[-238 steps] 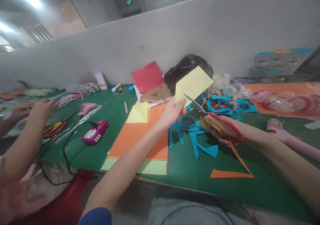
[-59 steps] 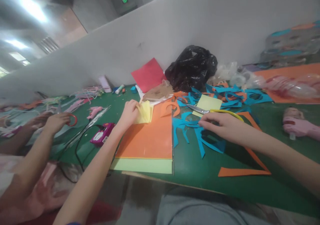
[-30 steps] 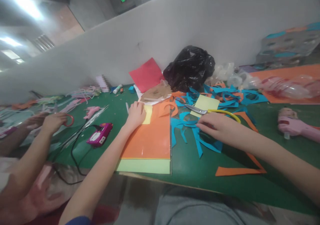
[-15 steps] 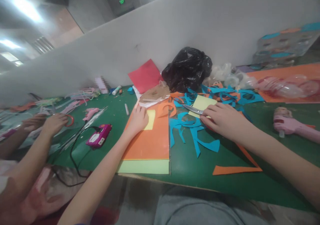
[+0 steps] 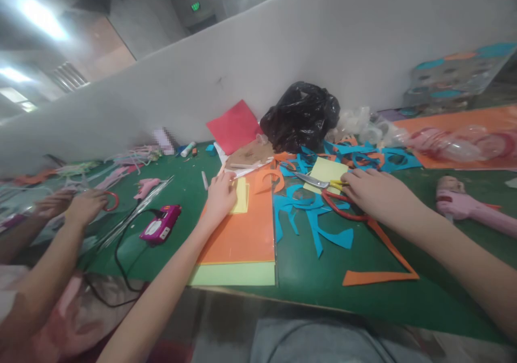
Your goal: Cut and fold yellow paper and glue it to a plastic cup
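Observation:
My left hand rests over the left edge of small yellow paper pieces, its fingers closed on the upper one. These lie on an orange sheet, with a pale green sheet showing beneath at the front. My right hand has its fingers closed at the upper handle of the scissors; their red lower loop is visible and the blades point left. Under the blades lies a pale yellow paper square. Blue paper offcuts surround it.
A black plastic bag and a red sheet stand by the wall. Right lies a pink glue gun; an orange strip is near the edge. On the left are a magenta box and another person's hands.
My right hand has shifted right along the scissors, uncovering their handles. Under my left hand the upper yellow piece has slid left, showing another piece beneath it.

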Tool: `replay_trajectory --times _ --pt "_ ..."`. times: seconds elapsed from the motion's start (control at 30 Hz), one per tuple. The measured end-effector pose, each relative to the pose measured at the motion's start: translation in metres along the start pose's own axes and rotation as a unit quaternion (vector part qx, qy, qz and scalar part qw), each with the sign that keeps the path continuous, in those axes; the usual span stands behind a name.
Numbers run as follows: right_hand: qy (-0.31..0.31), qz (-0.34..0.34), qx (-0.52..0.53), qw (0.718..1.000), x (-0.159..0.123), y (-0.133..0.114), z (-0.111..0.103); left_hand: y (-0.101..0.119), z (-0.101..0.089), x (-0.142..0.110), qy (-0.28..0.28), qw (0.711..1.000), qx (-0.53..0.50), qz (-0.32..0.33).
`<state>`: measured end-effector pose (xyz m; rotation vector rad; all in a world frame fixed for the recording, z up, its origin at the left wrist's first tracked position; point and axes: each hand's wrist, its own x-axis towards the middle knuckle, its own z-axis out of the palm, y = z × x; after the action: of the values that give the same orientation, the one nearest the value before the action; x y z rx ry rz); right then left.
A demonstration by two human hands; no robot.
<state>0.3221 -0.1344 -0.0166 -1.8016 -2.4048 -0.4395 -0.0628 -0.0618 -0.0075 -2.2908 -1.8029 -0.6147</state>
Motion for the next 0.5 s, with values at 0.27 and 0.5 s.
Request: replay_trajectory --times 0.27,0.5 --pt "-0.075 0.009 0.000 0.997 -0.003 -0.010 -0.004 0.050 -0.032 -0.011 0.007 0.996 -0.074 0.057" --pt "-0.088 0.038 0.069 0.993 -0.001 -0.012 -0.005 0.125 -0.030 -0.008 -0.116 0.964 -0.201 0.126"
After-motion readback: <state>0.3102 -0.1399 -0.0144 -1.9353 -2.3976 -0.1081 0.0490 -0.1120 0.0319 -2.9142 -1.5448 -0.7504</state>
